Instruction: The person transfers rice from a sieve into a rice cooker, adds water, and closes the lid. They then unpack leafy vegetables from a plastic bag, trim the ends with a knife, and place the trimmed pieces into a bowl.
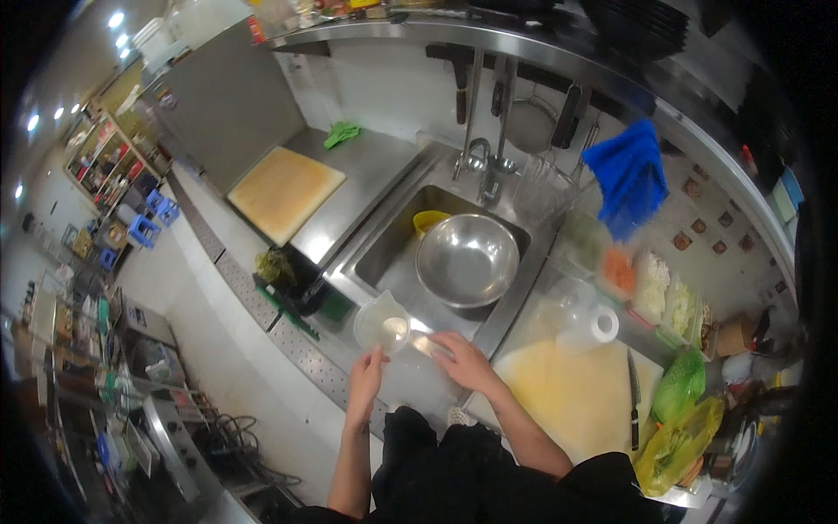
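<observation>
My left hand grips a translucent plastic measuring jug by its near side, over the front edge of the sink. A spoon with a pale, shiny bowl is at the jug's mouth; whether it touches the jug I cannot tell. Its handle runs to my right hand, whose fingers are closed around it. What the jug contains is too blurred to make out. Just beyond my hands, a wide stainless steel bowl stands in the sink, partly covering a yellow container.
Right of the sink lie a large cutting board, a knife, a plastic wrap roll and tubs of cut vegetables. A blue cloth hangs above. Another cutting board and a green cloth lie left.
</observation>
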Tool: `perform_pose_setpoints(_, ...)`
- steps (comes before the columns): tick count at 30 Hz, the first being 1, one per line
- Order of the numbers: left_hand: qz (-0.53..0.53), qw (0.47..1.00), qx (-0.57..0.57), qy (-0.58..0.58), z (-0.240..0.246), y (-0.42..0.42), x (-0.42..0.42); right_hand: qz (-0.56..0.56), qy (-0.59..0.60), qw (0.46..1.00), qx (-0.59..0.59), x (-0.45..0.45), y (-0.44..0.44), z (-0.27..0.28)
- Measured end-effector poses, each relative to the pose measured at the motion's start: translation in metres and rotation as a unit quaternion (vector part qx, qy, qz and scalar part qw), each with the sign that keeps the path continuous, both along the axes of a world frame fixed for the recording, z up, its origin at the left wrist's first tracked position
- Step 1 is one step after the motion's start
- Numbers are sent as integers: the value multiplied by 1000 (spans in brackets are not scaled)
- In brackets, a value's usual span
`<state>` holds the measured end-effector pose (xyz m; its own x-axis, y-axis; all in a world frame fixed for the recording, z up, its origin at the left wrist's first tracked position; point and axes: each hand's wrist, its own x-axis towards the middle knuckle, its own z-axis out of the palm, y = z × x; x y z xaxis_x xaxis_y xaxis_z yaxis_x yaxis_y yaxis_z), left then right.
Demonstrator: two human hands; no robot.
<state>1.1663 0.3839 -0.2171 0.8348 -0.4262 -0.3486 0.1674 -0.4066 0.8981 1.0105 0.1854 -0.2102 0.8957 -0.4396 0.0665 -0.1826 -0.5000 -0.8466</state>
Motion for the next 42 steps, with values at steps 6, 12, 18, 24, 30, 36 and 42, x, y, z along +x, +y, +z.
perform_pose_setpoints(6, -158, 985, 3, 64, -34, -161, 157, -328, -4, 932, 154, 161, -142, -87)
perform_pose_setpoints(12, -275, 957, 34, 79, -64, -296, 260, -611, -151, 768, 114, 250, -295, -212)
perform_pose_setpoints(18, -349, 936, 33, 44, -86, -377, 318, -498, -23, 832, -245, 283, -431, -237)
perform_pose_setpoints(24, -422, 905, 39, 41, -77, -407, 330, -408, 119, 897, -120, 288, -496, -218)
perform_pose_setpoints(30, -429, 901, 22, 53, -92, -408, 327, -462, 123, 825, -302, 289, -451, -200)
perform_pose_setpoints(36, -452, 890, 9, 59, -91, -414, 318, -437, 198, 873, -92, 278, -493, -222)
perform_pose_setpoints(42, -405, 913, -6, 37, -94, -412, 313, -378, 101, 918, -64, 277, -429, -257)
